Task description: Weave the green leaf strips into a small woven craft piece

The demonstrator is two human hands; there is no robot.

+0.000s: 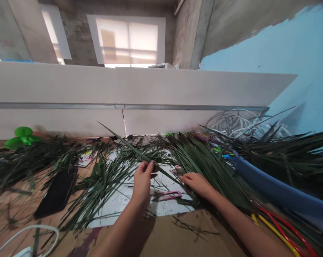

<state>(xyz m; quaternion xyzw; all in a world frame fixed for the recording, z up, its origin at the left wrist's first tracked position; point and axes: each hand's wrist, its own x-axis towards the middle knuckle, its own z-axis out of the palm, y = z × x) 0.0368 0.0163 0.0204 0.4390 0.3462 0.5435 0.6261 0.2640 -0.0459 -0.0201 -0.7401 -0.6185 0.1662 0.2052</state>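
A long, narrow green leaf strip [134,149] slants across the middle of the head view, its pointed tip up and to the left. My left hand [143,176] is closed, pinching the strip between thumb and fingers near its middle. At the strip's lower right end, my right hand [197,182] is closed on it, the fingertips partly hidden. Below and between the hands, small pink-handled snips [168,195] lie on a white sheet [114,207]. A thick bundle of long green leaves [201,160] spreads just beyond my right hand. Thinner strips [102,185] are heaped left of my left hand.
A blue basin [274,185] full of leaves stands at right, with red-handled scissors [287,228] before it. Left lie a black phone [56,192], a white cable [54,230] and a green three-lobed object [23,137]. White coils [239,123] sit by the low partition [164,85].
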